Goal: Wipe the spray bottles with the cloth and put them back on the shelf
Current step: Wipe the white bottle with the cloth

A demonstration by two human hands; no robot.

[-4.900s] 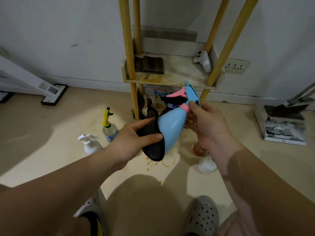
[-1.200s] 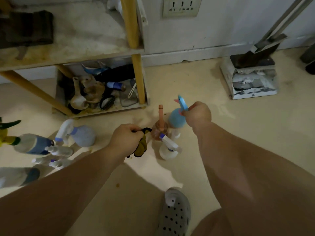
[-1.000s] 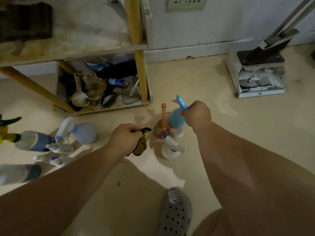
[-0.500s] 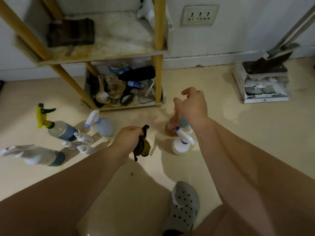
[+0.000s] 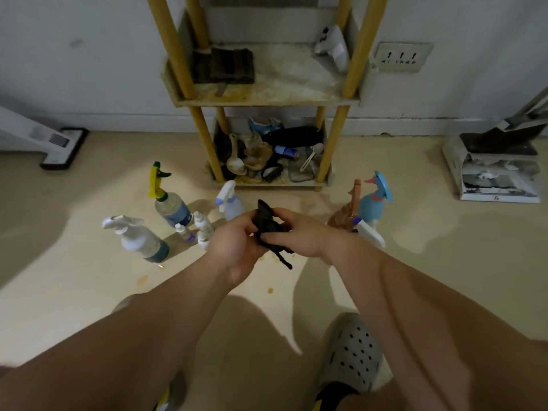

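Both hands meet over the floor in front of the shelf (image 5: 267, 97). My left hand (image 5: 237, 244) and my right hand (image 5: 299, 232) both grip the dark cloth (image 5: 267, 225), bunched between them. The blue spray bottle (image 5: 374, 200) with a pink collar stands on the floor at the right, beside a brown bottle (image 5: 345, 215) and a white one (image 5: 370, 235). To the left stand a yellow-topped clear bottle (image 5: 169, 200), a white trigger bottle (image 5: 136, 235), a pale blue sprayer (image 5: 229, 200) and several small white bottles (image 5: 197, 229).
The shelf's lower tier (image 5: 267, 155) is crammed with spoons, a brush and clutter. A folded dark rag (image 5: 225, 66) and a white object (image 5: 333, 48) lie on the middle tier. A dustpan (image 5: 498, 161) sits right, a white base (image 5: 59, 146) left. My shoe (image 5: 353, 354) is below.
My right hand set the blue bottle on the floor by the brown bottle, let go and moved left onto the cloth. The view swung back to face the shelf.
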